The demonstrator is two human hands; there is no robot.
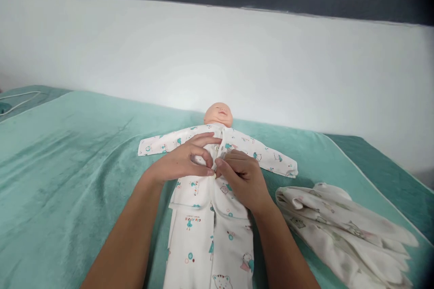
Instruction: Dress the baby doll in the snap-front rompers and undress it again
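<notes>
A baby doll (219, 115) lies on its back, its head toward the wall, dressed in a white baby shirt (193, 192) with teal and red animal prints. Both sleeves stretch out to the sides. Over the chest, my left hand (186, 160) pinches the shirt's front edge between thumb and index finger, the other fingers reaching across the cloth. Close against it, my right hand (242, 176) has its fingers curled and pinches the opposite front edge. What sits between the fingertips is too small to make out. Matching white pants (193, 253) cover the legs below the shirt's hem.
A crumpled white printed cloth (342, 230) lies to the right of the doll. Beneath everything is a wrinkled teal bed cover (74, 180). The white wall (162, 54) stands behind the doll's head. A thin white cord (20, 97) is at the far left.
</notes>
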